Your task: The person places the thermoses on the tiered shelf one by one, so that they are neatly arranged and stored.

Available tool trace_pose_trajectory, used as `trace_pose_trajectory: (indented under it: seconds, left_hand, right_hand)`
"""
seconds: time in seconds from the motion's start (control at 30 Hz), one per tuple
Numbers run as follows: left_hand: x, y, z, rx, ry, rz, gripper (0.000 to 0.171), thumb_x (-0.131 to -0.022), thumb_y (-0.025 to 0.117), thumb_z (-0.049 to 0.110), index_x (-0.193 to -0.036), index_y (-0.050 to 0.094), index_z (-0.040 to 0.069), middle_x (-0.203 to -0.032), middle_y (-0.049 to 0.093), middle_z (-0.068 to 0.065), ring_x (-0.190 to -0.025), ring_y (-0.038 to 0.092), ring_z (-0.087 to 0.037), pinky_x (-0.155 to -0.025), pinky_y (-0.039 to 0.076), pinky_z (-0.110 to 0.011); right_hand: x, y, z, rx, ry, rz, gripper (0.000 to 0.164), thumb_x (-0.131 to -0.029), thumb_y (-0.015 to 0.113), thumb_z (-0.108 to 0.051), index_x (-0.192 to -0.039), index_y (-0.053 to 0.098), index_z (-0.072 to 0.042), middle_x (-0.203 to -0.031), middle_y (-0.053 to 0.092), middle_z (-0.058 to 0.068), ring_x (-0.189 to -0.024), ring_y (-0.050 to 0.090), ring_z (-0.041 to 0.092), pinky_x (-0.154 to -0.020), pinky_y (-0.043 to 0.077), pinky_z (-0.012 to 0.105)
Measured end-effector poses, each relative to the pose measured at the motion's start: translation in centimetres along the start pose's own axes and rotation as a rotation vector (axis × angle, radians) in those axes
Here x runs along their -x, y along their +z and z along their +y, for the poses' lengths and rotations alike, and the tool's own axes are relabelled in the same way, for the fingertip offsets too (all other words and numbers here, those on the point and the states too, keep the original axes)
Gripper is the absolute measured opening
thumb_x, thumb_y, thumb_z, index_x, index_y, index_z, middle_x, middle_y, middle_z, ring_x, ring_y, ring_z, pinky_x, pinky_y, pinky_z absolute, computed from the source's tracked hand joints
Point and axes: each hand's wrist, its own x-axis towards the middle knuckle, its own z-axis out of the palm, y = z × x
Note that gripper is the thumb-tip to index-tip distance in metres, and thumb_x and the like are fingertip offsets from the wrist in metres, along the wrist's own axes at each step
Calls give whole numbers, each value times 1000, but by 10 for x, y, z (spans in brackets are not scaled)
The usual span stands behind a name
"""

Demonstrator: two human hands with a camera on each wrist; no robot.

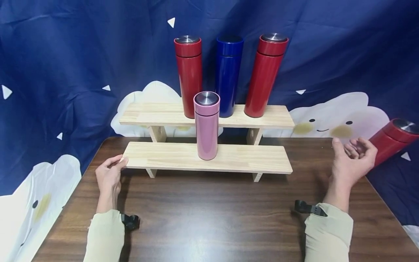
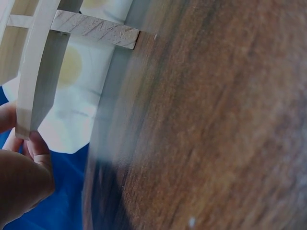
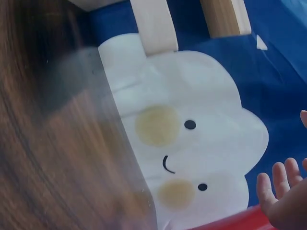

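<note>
At the left end of the two-tier wooden shelf (image 1: 173, 156), my left hand (image 1: 109, 176) pinches the lower board's corner, thumb and fingers on opposite faces in the left wrist view. A pink thermos (image 1: 207, 134) stands upright on that lower board. Along the upper board are a red thermos (image 1: 190, 78), a blue thermos (image 1: 228, 76) and another red thermos (image 1: 266, 78). My right hand (image 1: 355, 163) is raised at the right with its fingers loosely bent and nothing in its grasp. Beside it, partly hidden by the hand, is a further red thermos (image 1: 396, 140).
The shelf stands on a brown wood-grain table (image 1: 203, 214) near its back edge. Behind hangs a dark blue cloth (image 1: 98, 47) printed with white clouds and triangles. Black straps with small devices (image 1: 131, 221) sit on both wrists.
</note>
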Motion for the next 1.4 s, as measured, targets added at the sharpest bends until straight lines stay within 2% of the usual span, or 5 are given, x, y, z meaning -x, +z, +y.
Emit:
trace_pose_trajectory:
  seconds: [0.2,0.37,0.8,1.07,1.4]
  left_hand:
    - [-1,0,0,-9,3,-5,22,-79,75,-15,-98,76,-6,-73,68,3,-63,64,-6,-59,54,-17]
    - [0,0,0,-10,-3,-10,22,-79,75,-15,-99,76,-6,-73,68,2,-63,64,-6,-60,54,-18]
    - [-1,0,-2,-12,-24,-8,23,-80,77,-13,-102,75,-5,-75,68,2,-63,64,-7,-61,55,-20]
    - [0,-1,-1,-51,-46,-12,23,-81,79,-8,-103,76,-2,-74,68,5,-59,63,-5,-47,42,-20]
    - [0,-1,-1,-53,-29,-8,21,-81,78,-9,-101,76,-1,-74,67,4,-59,60,-5,-48,42,-20]
  right_hand:
    - [-7,-13,-1,43,4,43,51,-67,82,13,-110,65,-9,-104,59,8,-82,61,13,-81,49,24]
    - [-10,-23,-4,72,27,89,51,-67,83,11,-109,65,-11,-105,58,8,-79,59,13,-66,52,18]
    - [-19,-47,-2,130,46,167,55,-68,87,10,-111,64,-14,-99,60,3,-85,56,11,-83,45,19]
    - [-26,-59,2,106,54,221,56,-67,86,13,-111,62,-13,-99,58,4,-85,52,11,-79,44,17]
    - [-35,-68,11,98,127,274,61,-67,88,10,-116,60,-13,-110,52,4,-96,48,12,-80,39,17]
